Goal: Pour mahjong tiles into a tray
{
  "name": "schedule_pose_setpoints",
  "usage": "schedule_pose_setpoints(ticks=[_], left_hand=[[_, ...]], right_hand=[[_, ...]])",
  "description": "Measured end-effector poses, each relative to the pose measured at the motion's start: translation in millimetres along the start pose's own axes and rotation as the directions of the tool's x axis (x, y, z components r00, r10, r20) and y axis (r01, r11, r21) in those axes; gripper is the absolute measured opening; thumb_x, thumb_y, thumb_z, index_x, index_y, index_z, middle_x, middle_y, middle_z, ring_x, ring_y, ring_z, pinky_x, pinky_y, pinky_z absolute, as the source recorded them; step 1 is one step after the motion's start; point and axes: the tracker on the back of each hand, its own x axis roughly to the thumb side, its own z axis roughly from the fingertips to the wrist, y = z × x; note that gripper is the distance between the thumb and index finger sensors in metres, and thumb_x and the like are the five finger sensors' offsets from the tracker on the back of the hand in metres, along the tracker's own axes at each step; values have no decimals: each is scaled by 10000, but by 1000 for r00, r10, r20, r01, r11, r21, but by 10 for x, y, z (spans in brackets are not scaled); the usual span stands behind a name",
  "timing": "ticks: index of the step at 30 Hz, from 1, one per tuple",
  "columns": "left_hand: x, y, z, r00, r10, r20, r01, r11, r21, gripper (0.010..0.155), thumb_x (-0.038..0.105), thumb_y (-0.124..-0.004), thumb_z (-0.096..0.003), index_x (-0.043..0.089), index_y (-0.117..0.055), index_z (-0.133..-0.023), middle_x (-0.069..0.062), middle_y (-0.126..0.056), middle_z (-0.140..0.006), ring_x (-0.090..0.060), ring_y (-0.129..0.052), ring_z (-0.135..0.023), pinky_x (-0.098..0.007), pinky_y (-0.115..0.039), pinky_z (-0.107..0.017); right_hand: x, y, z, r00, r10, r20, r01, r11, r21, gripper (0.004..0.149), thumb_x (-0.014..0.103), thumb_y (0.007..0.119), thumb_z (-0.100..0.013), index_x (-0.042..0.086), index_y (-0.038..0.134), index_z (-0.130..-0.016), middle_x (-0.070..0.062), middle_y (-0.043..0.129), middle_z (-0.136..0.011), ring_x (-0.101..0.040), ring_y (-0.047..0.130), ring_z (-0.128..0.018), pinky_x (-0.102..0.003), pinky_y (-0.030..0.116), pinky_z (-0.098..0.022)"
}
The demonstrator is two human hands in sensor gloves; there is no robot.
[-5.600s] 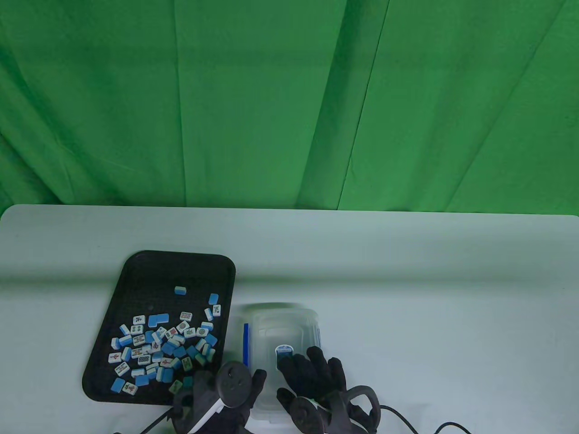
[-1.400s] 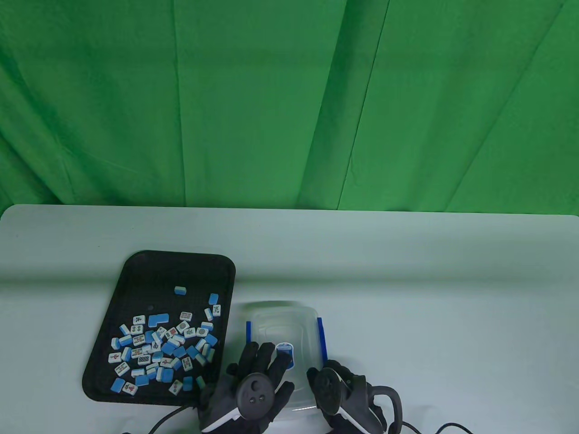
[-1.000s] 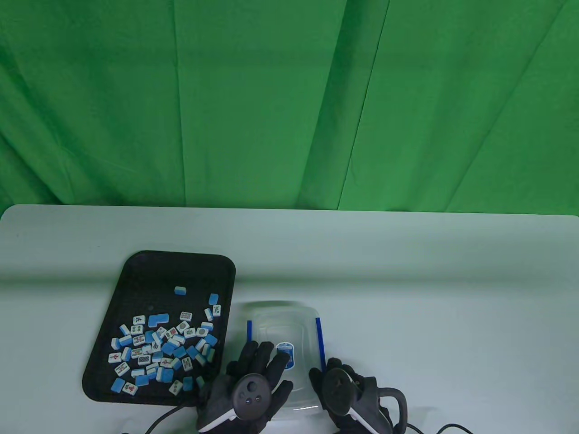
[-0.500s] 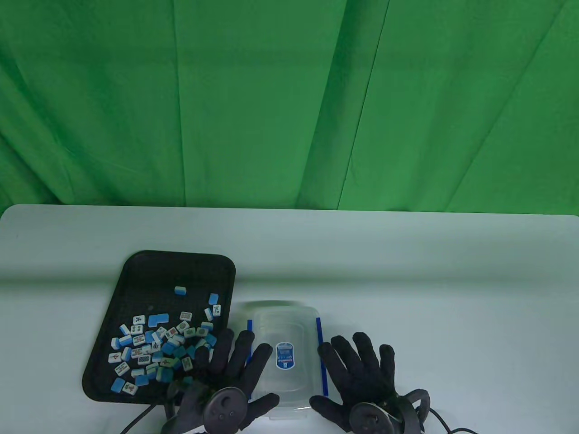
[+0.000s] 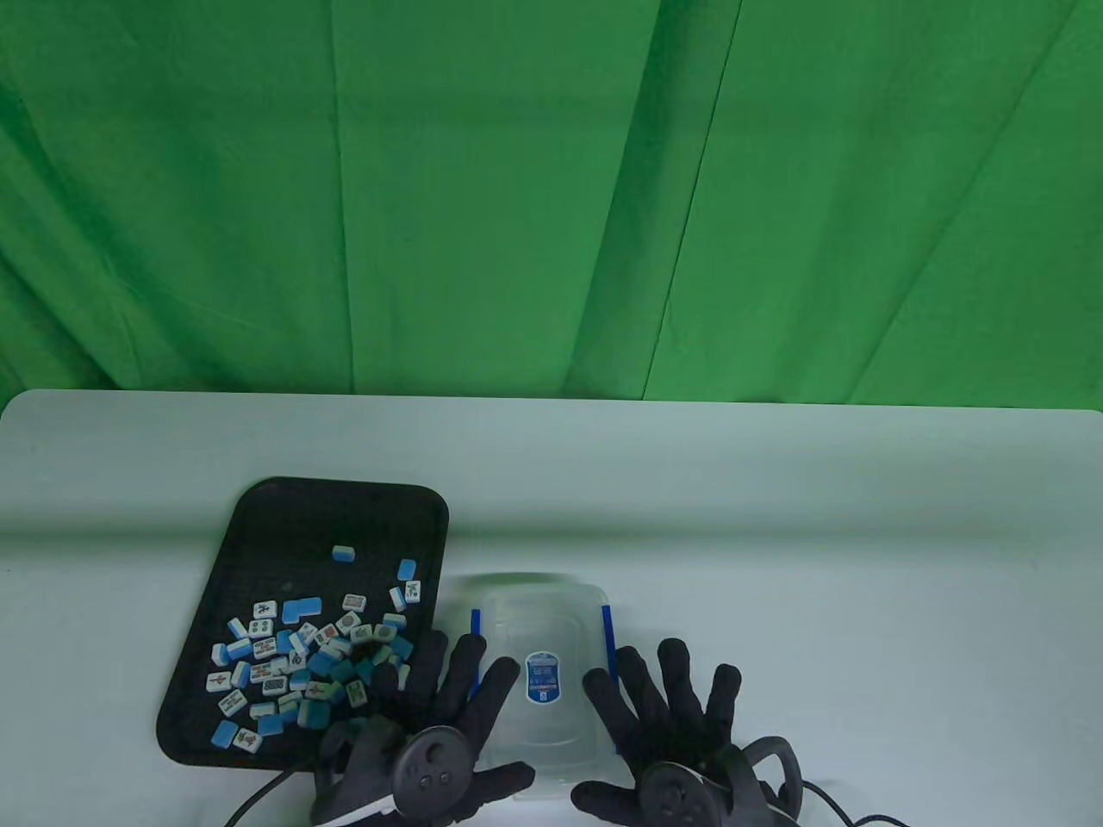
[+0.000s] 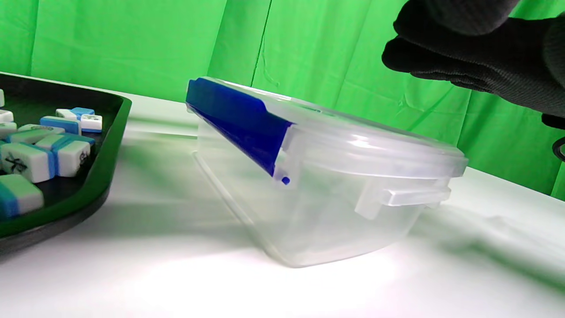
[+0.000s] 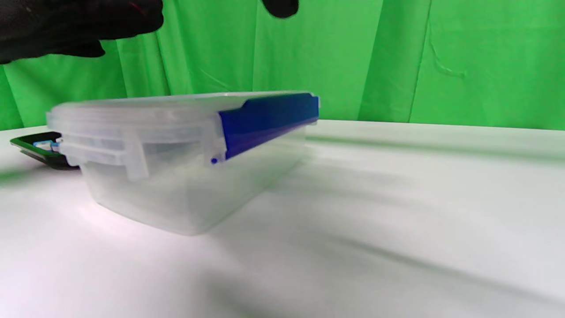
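Note:
A black tray (image 5: 258, 517) at the table's front left holds several blue-and-white mahjong tiles (image 5: 302, 655); they also show in the left wrist view (image 6: 39, 145). A clear plastic box (image 5: 539, 620) with its lid on and blue side clips stands right of the tray. It looks empty in the left wrist view (image 6: 326, 190) and the right wrist view (image 7: 176, 150). My left hand (image 5: 448, 689) hovers spread open over the box's left edge. My right hand (image 5: 672, 706) hovers spread open over its right edge. Neither hand holds anything.
The white table (image 5: 775, 534) stretches wide to the right and behind the box. A green cloth backdrop (image 5: 551, 198) hangs behind the table. Cables (image 5: 862, 814) trail from the hands at the front edge.
Both hands lifted off the box lid, pulled back and spread open to either side. The box, lid on and clips down, and the tray have not moved.

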Motion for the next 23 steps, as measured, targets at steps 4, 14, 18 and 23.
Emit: schedule_pose_setpoints(ticks=[4, 14, 18, 23], left_hand=[[-17, 5, 3, 1000, 16, 1, -16, 1000, 21, 897, 767, -515, -539, 317, -139, -1216, -126, -61, -1249, -455, 2, -1089, -799, -176, -620], [-16, -25, -20, 999, 33, -7, -33, 999, 18, 876, 743, -510, -553, 301, -156, -1220, -140, -84, -1251, -460, -16, -1091, -793, -183, -625], [-9, -29, -31, 1000, 27, -7, -27, 999, 19, 875, 743, -508, -553, 301, -157, -1221, -138, -85, -1251, -459, -17, -1092, -792, -185, -626], [-11, -30, -31, 1000, 30, -8, -30, 999, 26, 873, 742, -508, -553, 302, -159, -1221, -140, -92, -1251, -459, -21, -1093, -791, -188, -627]], right_hand=[[-6, 33, -24, 1000, -6, 0, 6, 1000, 2, 935, 824, 422, -526, 288, 144, -1239, -77, 260, -1337, -519, 187, -1169, -823, 159, -671], [-9, 63, -50, 1000, -17, -12, 17, 1000, 10, 900, 797, 430, -547, 283, 171, -1239, -85, 298, -1331, -509, 237, -1174, -818, 179, -684], [-7, 73, -58, 1000, -18, -12, 18, 1000, 19, 895, 792, 434, -553, 280, 171, -1238, -83, 302, -1329, -507, 244, -1174, -817, 183, -686], [9, 69, -53, 1000, -20, -8, 20, 1000, 15, 892, 790, 441, -554, 282, 179, -1239, -76, 304, -1330, -503, 248, -1176, -817, 187, -690]])
